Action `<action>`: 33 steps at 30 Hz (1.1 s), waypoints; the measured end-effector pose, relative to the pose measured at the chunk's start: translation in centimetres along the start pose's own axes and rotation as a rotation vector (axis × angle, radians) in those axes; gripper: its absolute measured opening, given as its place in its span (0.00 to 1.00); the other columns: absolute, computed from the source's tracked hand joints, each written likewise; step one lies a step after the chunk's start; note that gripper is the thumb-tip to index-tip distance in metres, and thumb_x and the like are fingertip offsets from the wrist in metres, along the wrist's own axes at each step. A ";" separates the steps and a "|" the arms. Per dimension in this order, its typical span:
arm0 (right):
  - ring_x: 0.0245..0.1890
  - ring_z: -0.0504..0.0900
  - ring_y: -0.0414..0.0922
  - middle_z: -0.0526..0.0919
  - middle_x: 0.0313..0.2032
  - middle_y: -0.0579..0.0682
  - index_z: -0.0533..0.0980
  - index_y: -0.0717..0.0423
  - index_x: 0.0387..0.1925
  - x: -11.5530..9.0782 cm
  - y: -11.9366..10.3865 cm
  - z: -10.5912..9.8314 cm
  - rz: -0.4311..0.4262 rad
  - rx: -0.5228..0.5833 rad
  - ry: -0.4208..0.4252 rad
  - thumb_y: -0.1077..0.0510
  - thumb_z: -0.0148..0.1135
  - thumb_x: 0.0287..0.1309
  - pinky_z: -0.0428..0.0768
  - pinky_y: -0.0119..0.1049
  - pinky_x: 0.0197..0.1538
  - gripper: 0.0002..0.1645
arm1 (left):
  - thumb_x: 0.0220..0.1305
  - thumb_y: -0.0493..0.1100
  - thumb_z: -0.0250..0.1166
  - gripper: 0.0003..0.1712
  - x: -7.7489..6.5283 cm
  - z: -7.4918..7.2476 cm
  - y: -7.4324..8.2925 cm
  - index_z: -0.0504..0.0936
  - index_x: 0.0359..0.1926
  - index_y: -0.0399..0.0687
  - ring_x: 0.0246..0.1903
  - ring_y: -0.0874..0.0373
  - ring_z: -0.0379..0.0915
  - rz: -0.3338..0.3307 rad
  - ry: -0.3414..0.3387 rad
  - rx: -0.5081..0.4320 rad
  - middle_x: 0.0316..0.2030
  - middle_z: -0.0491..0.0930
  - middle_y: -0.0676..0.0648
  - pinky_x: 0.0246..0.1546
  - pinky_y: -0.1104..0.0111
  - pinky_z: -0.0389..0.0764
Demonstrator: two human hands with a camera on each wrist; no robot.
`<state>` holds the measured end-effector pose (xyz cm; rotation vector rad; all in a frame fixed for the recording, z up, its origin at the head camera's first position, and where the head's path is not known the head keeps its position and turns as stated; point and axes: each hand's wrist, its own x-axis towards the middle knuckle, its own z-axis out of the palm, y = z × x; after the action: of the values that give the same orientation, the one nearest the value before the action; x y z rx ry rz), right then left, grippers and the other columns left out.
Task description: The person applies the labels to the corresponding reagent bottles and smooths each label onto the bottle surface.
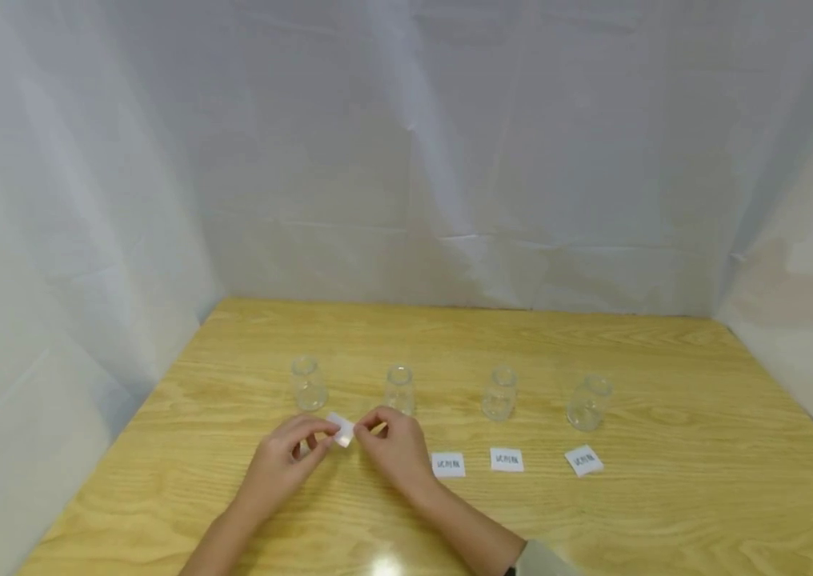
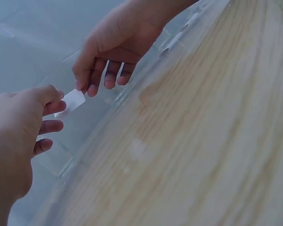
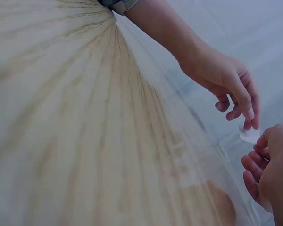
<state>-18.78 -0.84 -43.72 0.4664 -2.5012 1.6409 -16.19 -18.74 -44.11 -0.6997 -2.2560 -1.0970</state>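
A small white label (image 1: 342,430) is held above the wooden table between both hands. My left hand (image 1: 282,458) pinches its left edge between thumb and forefinger. At its opposite edge, the right hand (image 1: 398,450) has thumb and fingertip pinched at the corner. The left wrist view shows the label (image 2: 72,102) stretched between the two hands' fingertips; in the right wrist view the label (image 3: 249,135) is partly covered by fingers. Just beyond the hands stand a clear glass jar (image 1: 309,386) and a second jar (image 1: 399,387), whose base is partly behind the right hand.
Two more glass jars, one (image 1: 499,394) upright and another (image 1: 589,402) at the right, continue the row. In front lie three white labels with dark handwriting: one (image 1: 448,465), a middle one (image 1: 506,459) and a turned one (image 1: 583,460). White sheeting (image 1: 450,160) surrounds the table (image 1: 666,512).
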 end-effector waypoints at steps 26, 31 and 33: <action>0.22 0.73 0.36 0.77 0.33 0.42 0.78 0.54 0.31 -0.2 0.4 0.4 -0.033 0.159 -0.141 0.54 0.65 0.54 0.71 0.25 0.23 0.08 | 0.54 0.36 0.68 0.09 -0.1 0.1 0.2 0.82 0.37 0.51 0.24 0.64 0.68 -0.233 -0.106 -0.071 0.32 0.78 0.59 0.18 0.73 0.71; 0.23 0.73 0.36 0.78 0.33 0.42 0.79 0.54 0.32 -0.1 0.4 0.4 -0.069 0.154 -0.124 0.54 0.64 0.55 0.72 0.26 0.23 0.07 | 0.55 0.37 0.67 0.07 0.0 0.1 0.3 0.82 0.36 0.48 0.27 0.61 0.71 -0.396 -0.074 -0.103 0.30 0.78 0.56 0.25 0.71 0.75; 0.23 0.73 0.36 0.78 0.32 0.42 0.79 0.55 0.32 -0.1 0.5 0.4 -0.080 0.148 -0.109 0.55 0.64 0.55 0.72 0.26 0.23 0.07 | 0.56 0.39 0.67 0.06 0.1 0.1 0.3 0.82 0.36 0.46 0.26 0.59 0.71 -0.479 -0.053 -0.124 0.28 0.77 0.54 0.25 0.71 0.74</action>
<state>-18.84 -1.00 -44.34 0.6799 -2.4098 1.8237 -16.11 -18.48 -43.93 -0.2328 -2.4878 -1.4612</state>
